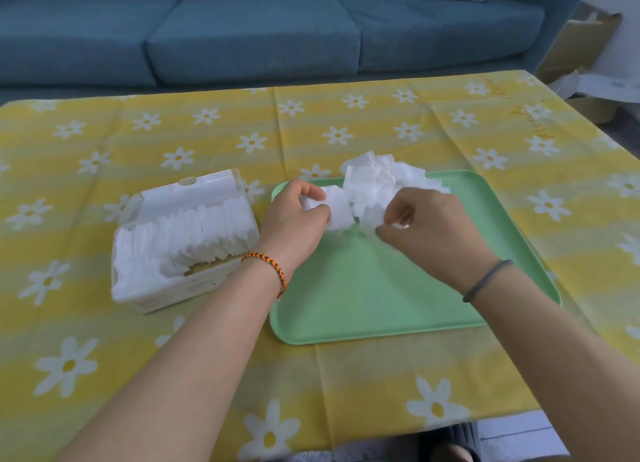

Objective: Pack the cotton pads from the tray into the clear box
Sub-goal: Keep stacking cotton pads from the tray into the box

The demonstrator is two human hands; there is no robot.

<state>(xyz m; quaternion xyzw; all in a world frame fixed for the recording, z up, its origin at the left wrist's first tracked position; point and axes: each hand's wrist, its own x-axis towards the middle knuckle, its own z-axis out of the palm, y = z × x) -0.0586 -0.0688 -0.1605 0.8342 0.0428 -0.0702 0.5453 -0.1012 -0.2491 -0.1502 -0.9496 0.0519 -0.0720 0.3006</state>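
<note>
Cotton pads (377, 181): loose heap lying at the far end of the green tray (381, 295), both hands working in it.
Clear box (180, 239) is sitting left of the tray, lid open, already holding rows of pads (nearly full). Left hand (294, 215) is gripping a small stack of pads; right hand (426, 222) is pinching pads with curled fingers.

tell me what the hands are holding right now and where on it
Both hold cotton pads over the tray: left hand grips a small stack by its left end, right hand pinches pads' near edges.
</note>
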